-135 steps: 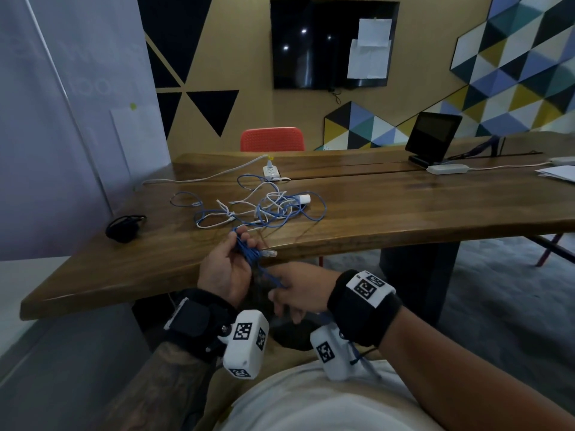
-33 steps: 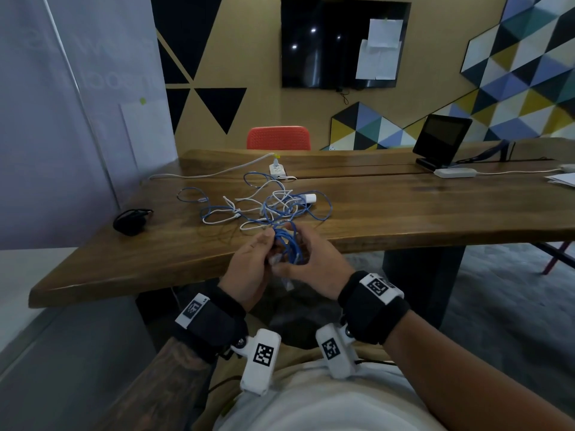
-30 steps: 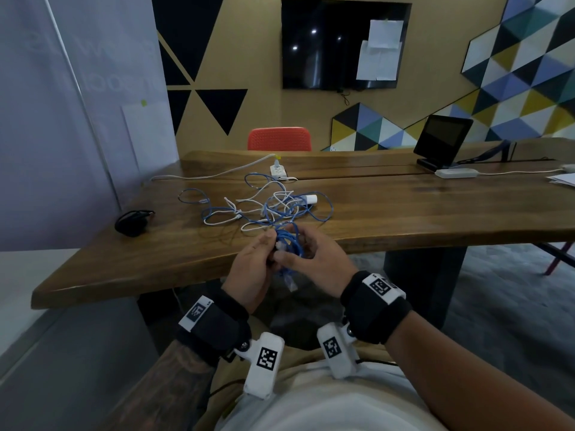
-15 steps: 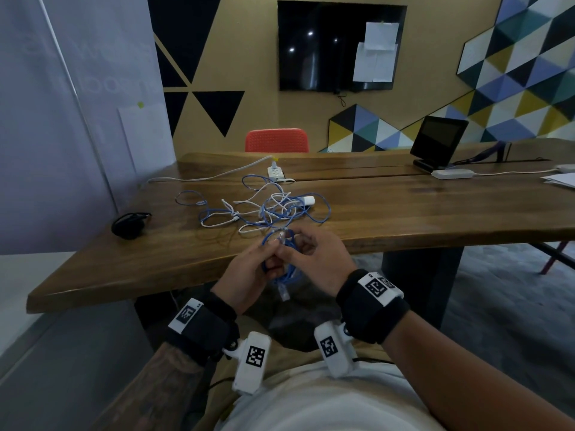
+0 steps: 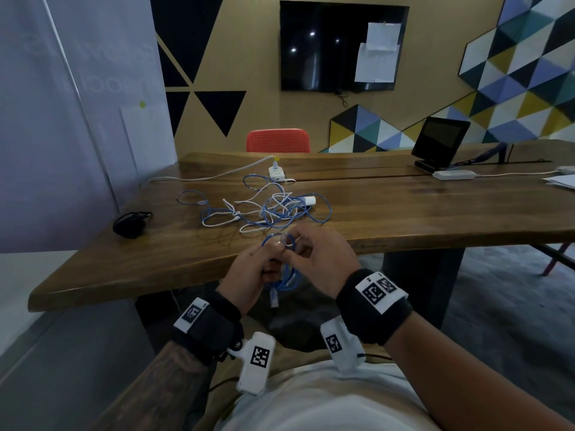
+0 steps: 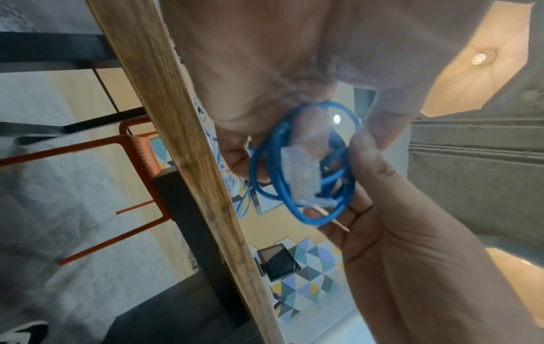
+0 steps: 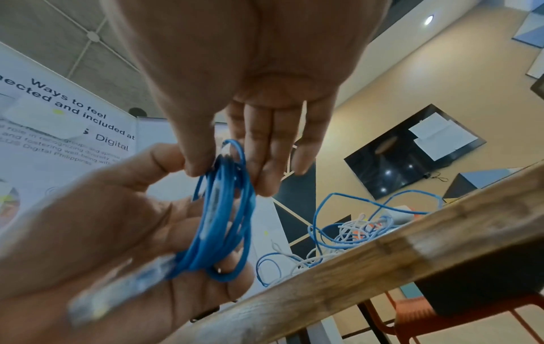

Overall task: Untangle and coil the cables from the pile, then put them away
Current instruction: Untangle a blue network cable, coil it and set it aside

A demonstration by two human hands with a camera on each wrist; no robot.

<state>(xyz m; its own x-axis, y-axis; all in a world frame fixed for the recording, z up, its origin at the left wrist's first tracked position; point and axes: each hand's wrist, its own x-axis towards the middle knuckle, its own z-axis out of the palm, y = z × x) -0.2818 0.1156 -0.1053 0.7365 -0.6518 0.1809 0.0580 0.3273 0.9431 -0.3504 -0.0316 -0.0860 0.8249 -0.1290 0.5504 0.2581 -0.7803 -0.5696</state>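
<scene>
A small coil of blue network cable [image 5: 283, 269] sits between both hands just off the table's near edge. My left hand [image 5: 269, 258] grips the coil's lower part, fingers curled round it [image 7: 223, 221]. My right hand [image 5: 295, 248] pinches the coil's top between thumb and fingers [image 6: 294, 200]. One clear plug [image 5: 274, 299] hangs below the coil; a second clear plug [image 6: 300, 172] lies across the loops. The tangled pile of blue and white cables [image 5: 264, 209] lies on the wooden table [image 5: 404, 213] just beyond the hands.
A black bundle [image 5: 129, 223] sits at the table's left. A white power strip [image 5: 277, 172] with its cord lies behind the pile. A dark tablet [image 5: 441, 144], white box [image 5: 454, 174] and papers [image 5: 560, 183] are far right. An orange chair [image 5: 278, 140] stands behind.
The blue cable, stretched between the hands 4.5 s ago, is now wound into a small coil. Over the last second the hands stayed at the table's edge, turning the coil slightly.
</scene>
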